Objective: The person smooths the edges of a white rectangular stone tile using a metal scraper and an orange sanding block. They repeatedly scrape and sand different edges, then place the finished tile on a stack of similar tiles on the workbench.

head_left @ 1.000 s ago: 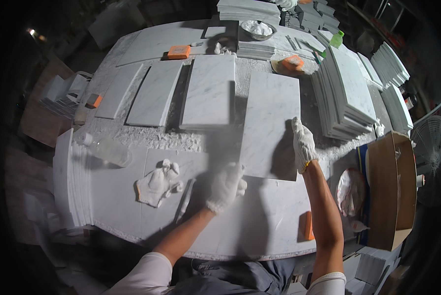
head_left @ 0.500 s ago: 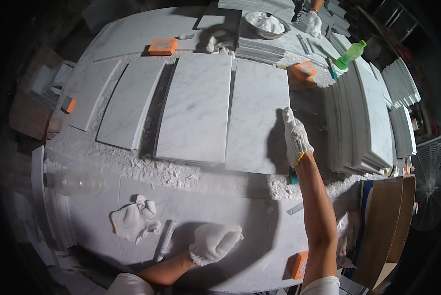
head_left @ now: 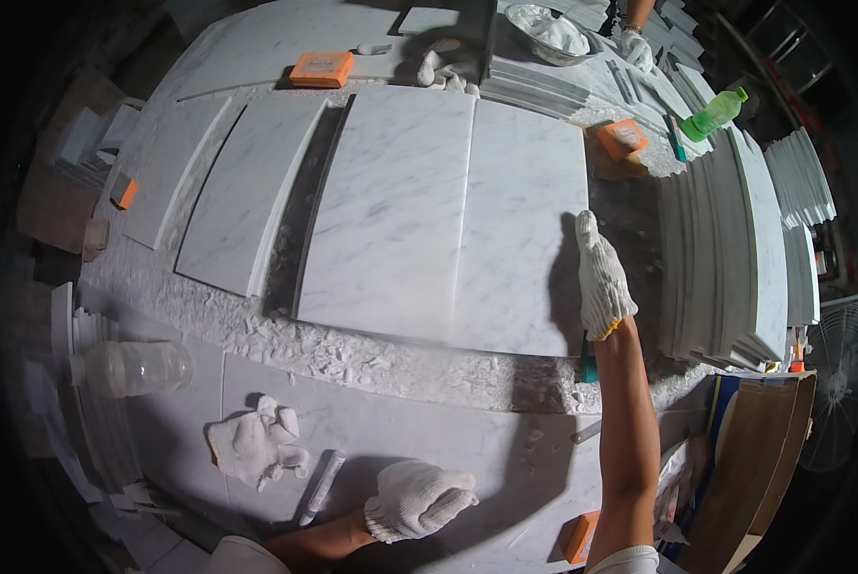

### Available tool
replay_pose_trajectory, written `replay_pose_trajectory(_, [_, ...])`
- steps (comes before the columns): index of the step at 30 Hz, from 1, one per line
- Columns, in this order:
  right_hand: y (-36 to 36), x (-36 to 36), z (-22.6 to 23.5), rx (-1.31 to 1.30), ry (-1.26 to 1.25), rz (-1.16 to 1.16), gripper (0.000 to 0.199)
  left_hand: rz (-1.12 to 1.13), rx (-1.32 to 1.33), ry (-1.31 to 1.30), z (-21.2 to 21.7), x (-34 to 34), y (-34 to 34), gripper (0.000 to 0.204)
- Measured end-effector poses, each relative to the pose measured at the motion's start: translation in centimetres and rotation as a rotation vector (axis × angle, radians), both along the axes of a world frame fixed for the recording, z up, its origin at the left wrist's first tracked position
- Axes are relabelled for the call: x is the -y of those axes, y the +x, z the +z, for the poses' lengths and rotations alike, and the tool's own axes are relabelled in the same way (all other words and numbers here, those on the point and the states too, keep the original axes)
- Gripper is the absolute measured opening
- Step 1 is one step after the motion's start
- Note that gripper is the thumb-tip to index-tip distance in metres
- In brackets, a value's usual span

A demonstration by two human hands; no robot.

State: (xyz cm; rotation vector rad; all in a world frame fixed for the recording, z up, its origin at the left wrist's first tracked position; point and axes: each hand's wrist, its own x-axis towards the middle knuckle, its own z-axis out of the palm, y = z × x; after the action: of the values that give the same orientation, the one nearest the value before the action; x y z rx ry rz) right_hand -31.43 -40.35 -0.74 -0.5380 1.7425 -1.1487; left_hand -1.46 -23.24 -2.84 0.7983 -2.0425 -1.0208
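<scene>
My right hand [head_left: 604,279], in a white knit glove, lies along the right edge of a white marble slab [head_left: 522,230], its fingers stretched out and touching the edge. That slab sits side by side with another veined marble slab [head_left: 386,210], a thin seam between them. My left hand [head_left: 419,499], also gloved, rests curled over the near marble surface, with no object visible in its fingers. Close to it are a white marker pen [head_left: 323,487] and an empty white glove [head_left: 257,440]. Part of a teal tool [head_left: 589,360] shows beside my right wrist.
Two more slabs, one of them [head_left: 252,196], lie at left among white debris [head_left: 352,359]. A stack of slabs [head_left: 711,244] stands at right. Orange blocks [head_left: 321,69], a green bottle [head_left: 714,115], a metal bowl [head_left: 550,36] and another person's gloved hand [head_left: 637,50] are farther back.
The view has shifted slightly. The gap between the two middle slabs has narrowed to a thin seam, with my right hand still at the right slab's edge. My left hand stays curled.
</scene>
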Motion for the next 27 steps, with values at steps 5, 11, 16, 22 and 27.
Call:
replay_pose_trajectory(5, [0.0, -0.1, 0.1, -0.051, -0.026, 0.015, 0.081, 0.02, 0.004, 0.031, -0.1, -0.1, -0.2, 0.019])
replay_pose_trajectory(11, [-0.2, 0.4, -0.1, -0.062, -0.022, -0.025, 0.059, 0.002, -0.005, 0.043, 0.0, 0.0, -0.1, 0.019])
replay_pose_trajectory(16, [-0.6, 0.8, -0.6, -0.031, -0.056, 0.066, 0.073, -0.009, 0.009, 0.03, 0.2, 0.1, -0.1, 0.019])
replay_pose_trajectory(22, [-0.7, 0.5, -0.7, -0.068, -0.057, 0.078, 0.072, 0.002, -0.013, 0.058, 0.2, 0.0, -0.2, 0.02])
replay_pose_trajectory(27, [-0.7, 0.3, -0.9, -0.053, -0.094, 0.077, 0.072, 0.007, 0.01, 0.031, -0.2, -0.1, -0.3, 0.021])
